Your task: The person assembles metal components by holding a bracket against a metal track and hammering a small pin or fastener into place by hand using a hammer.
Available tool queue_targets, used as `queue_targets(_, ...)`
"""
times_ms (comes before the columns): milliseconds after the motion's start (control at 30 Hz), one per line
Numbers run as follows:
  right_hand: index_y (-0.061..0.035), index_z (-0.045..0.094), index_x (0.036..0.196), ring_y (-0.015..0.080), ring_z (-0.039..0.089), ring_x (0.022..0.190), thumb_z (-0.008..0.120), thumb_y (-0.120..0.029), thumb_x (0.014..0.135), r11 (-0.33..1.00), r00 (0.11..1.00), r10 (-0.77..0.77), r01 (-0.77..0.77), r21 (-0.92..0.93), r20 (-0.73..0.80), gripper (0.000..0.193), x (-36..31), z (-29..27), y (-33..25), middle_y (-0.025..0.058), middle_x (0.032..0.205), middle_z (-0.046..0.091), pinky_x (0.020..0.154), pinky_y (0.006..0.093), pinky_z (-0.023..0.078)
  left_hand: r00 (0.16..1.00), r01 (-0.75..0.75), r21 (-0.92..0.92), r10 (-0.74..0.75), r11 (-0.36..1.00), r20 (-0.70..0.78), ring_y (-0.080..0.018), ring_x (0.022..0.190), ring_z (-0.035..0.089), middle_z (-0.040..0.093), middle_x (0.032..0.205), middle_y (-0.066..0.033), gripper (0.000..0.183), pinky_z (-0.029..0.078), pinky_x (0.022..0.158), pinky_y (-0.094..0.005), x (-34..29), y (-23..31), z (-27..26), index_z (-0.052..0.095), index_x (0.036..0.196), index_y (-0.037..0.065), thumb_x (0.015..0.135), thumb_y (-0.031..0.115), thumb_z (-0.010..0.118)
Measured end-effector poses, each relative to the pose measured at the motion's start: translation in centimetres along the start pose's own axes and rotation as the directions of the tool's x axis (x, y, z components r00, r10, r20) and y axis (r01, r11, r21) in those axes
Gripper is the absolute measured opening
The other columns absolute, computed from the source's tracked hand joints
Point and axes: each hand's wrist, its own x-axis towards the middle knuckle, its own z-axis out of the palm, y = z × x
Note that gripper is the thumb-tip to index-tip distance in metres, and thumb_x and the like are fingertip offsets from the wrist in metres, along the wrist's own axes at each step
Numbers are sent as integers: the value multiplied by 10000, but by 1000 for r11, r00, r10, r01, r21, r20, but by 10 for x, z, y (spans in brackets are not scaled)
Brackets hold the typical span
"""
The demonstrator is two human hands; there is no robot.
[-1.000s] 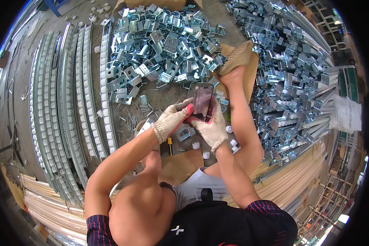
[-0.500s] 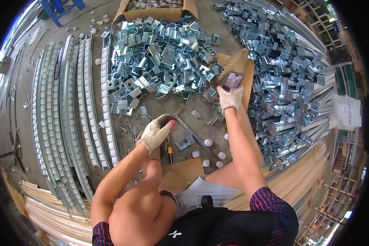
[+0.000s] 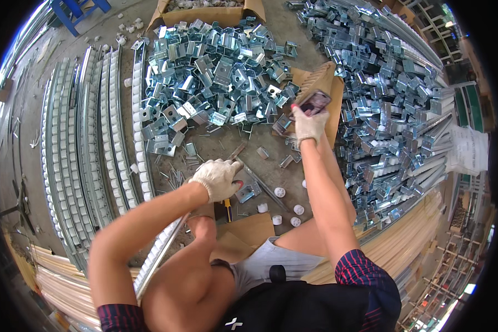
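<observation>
My right hand, in a white knit glove with reddish fingertips, is closed around a smartphone, its screen side tilted up. The phone is held over a cardboard flap beside the brackets. My left hand, gloved the same way, hovers above the floor in front of my bent knee. Its back faces up and the thumb stands apart from the fingers; nothing shows in it. Close to its fingertips lies a hammer-like tool with a long metal handle. A yellow-and-blue screwdriver lies below that hand.
A heap of shiny metal brackets spreads ahead, with an open carton behind it. Roller rails lie in rows at left. Bracketed rails are stacked at right. White plastic rollers and pins are scattered on the floor.
My left hand has turned back-side up and shifted slightly right and lower, its elbow swinging outward. A roller rail beside my thigh has come into view. The phone has tilted in my right hand.
</observation>
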Motion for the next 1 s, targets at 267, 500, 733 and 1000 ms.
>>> queue_targets(267,130,394,1470,327,658,1209,962,-241,766,958,996,-82,88,271,-34,978,16,-64,39,256,1377,605,1051,401,554,991,-68,302,99,951,-86,-373,1390,559,460,1633,-137,828,523,1069,-498,133,98,28,455,1600,193,888,425,809)
queue_targets(500,118,387,1495,388,574,1324,992,-274,715,995,994,-84,87,40,-67,1063,-35,-86,63,269,1418,535,1138,448,477,987,-118,425,154,898,-52,-322,1260,613,571,1396,-92,418,571,977,-440,202,116,79,682,1367,246,955,175,686)
queue_targets(733,64,423,1485,341,604,1267,990,-243,709,997,1000,9,-7,73,-22,1010,-46,-106,51,223,1402,568,1089,421,506,988,153,598,-121,787,-93,-328,1306,585,617,1386,-92,295,432,1044,-562,147,62,55,755,1225,226,939,184,698)
queue_targets(1000,53,468,1442,299,697,1069,980,-260,712,987,996,68,-59,-153,60,945,-35,-75,38,208,1341,611,955,415,564,795,447,-386,-556,807,-243,-425,1128,729,753,1163,-266,542,554,1018,-496,185,92,30,701,1203,2,909,454,753)
